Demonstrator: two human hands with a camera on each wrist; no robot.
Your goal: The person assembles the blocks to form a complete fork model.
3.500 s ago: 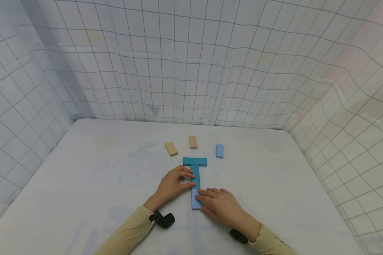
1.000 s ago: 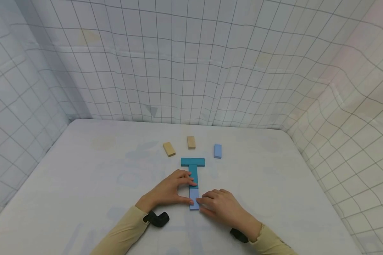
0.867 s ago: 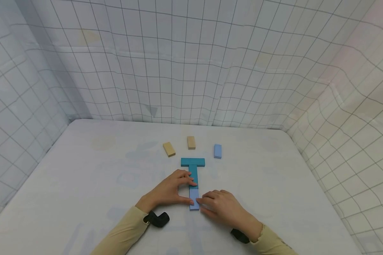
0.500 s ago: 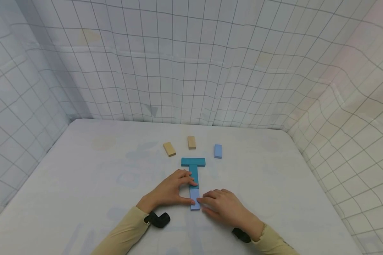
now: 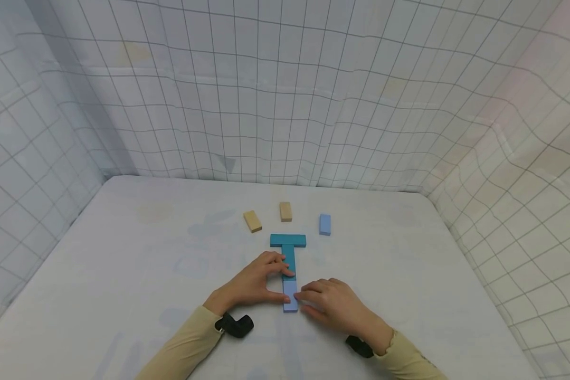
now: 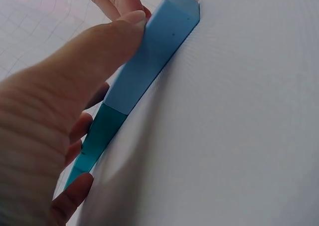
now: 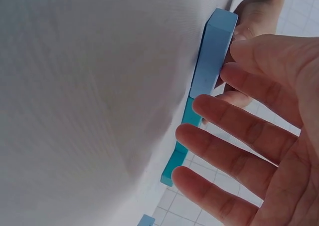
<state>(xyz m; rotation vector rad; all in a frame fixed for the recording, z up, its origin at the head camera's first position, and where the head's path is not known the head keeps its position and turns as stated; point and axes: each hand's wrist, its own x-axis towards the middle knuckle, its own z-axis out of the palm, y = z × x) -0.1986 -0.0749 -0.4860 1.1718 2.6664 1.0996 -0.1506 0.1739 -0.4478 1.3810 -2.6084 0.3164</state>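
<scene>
Two teal blocks make a T: a crosswise teal block (image 5: 287, 240) at the far end and a lengthwise teal block (image 5: 288, 256) below it. A light blue block (image 5: 290, 287) continues the stem toward me, end to end with the teal. My left hand (image 5: 252, 282) lies at the stem's left, its thumb on the light blue block and its fingers on the lengthwise teal block. My right hand (image 5: 332, 306) is at the right side, its index fingertip at the light blue block's edge. In the right wrist view its fingers (image 7: 244, 121) are spread and relaxed.
Beyond the T lie a tilted tan block (image 5: 253, 221), another tan block (image 5: 285, 211) and a second light blue block (image 5: 325, 225). White cloth covers the table (image 5: 123, 253). Grid-patterned curtains (image 5: 275, 105) rise at the back and sides.
Since the earliest frame, my left thumb has moved from the teal block to the light blue one. My right fingers have slid off its top to its right edge. The last second shows little motion.
</scene>
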